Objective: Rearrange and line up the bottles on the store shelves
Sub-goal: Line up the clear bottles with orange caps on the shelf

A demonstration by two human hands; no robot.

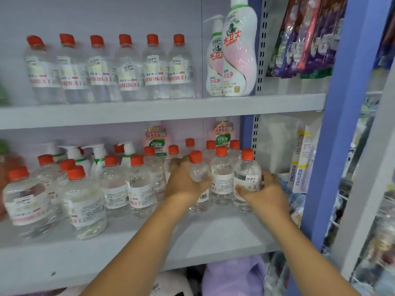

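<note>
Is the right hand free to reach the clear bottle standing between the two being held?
Probably not at once: the right hand grips the end bottle. The middle bottle stands unblocked in front, right beside it.

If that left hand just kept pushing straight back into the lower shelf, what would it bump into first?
The left hand already grips a clear red-capped bottle at the front. Pushed deeper, that bottle would probably meet the red-capped bottles behind it first, then the pink-labelled bottle at the back. Depth is hard to judge here.

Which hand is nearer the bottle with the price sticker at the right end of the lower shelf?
Right. The right hand grips that stickered bottle; the left hand holds another bottle two places to its left.
</note>
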